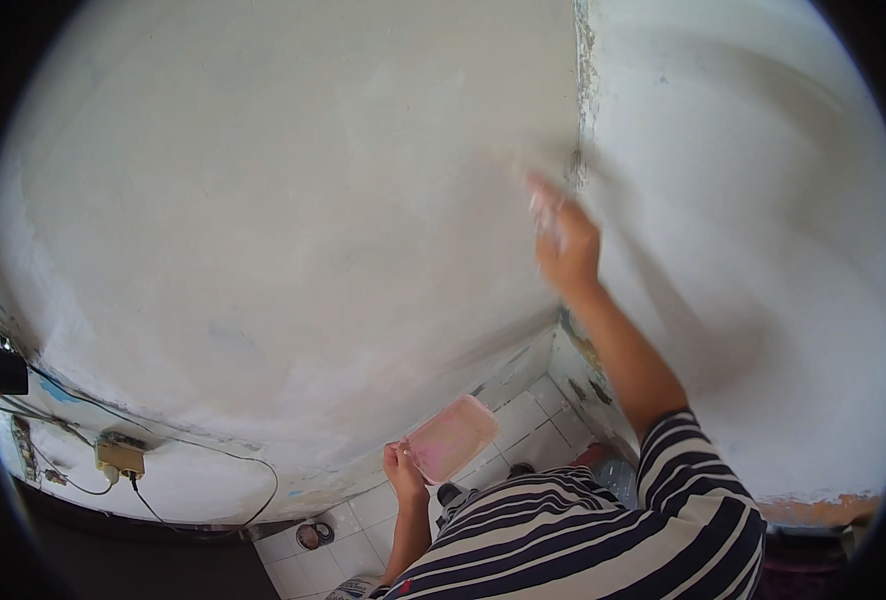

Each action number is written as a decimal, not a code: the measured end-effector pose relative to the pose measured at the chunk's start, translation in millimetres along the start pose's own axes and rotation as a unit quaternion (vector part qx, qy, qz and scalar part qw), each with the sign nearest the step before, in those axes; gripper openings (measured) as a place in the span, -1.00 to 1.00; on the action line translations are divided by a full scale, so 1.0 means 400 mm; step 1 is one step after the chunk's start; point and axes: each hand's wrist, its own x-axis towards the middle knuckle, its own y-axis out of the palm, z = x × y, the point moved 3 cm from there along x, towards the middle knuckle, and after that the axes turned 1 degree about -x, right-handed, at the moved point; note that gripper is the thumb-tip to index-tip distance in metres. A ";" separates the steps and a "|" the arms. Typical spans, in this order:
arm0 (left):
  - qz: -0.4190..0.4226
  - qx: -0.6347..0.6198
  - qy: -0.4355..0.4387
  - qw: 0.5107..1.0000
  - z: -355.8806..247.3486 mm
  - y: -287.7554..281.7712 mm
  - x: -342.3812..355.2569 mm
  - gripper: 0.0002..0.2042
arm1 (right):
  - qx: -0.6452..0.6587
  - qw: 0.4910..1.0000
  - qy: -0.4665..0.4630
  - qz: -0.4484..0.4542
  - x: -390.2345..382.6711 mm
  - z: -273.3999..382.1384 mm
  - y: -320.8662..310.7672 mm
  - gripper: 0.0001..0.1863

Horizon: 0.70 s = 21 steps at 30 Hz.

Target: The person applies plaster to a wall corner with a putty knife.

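My left hand grips the near left edge of a shallow pink rectangular plastic tray, held low in front of my body. Pale smears mark the inside of the tray. My right hand is raised close to the wall corner, its fingers closed and blurred by motion. White streaks show on or between those fingers. Something thin and pinkish points up and left from them, too smeared to name. Just beyond that hand is the left wall, greyish and patchy.
A rough, chipped seam runs down the corner to the whiter right wall. At lower left, a yellowish socket box has a plug and loose black cables. White floor tiles lie below, with a small round object on them.
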 end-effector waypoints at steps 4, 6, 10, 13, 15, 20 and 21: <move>0.000 -0.015 -0.002 1.000 -0.013 0.021 -0.010 -0.77 | -0.106 0.986 -0.100 -0.083 0.262 -0.028 -0.025 -0.43; -0.003 -0.024 0.001 1.000 0.000 0.021 -0.005 -0.77 | -0.155 0.973 -0.142 -0.091 0.255 -0.035 -0.007 -0.40; -0.039 -0.049 0.029 0.998 0.029 0.003 0.009 -0.79 | -0.151 0.981 -0.113 0.051 -0.059 -0.060 0.116 -0.35; -0.031 -0.037 0.007 0.999 0.008 0.010 -0.009 -0.79 | -0.121 0.972 -0.096 0.178 -0.338 -0.026 0.136 -0.44; -0.026 -0.036 0.002 0.999 0.002 0.009 -0.002 -0.79 | -0.081 0.969 -0.072 0.220 -0.404 -0.011 0.123 -0.42; -0.021 -0.035 0.028 0.999 0.035 -0.011 0.028 -0.78 | -0.038 0.995 -0.071 0.062 -0.074 -0.035 -0.007 -0.38; -0.019 -0.033 0.025 0.999 0.027 -0.008 0.019 -0.78 | -0.023 0.999 -0.035 -0.016 0.022 -0.032 -0.036 -0.39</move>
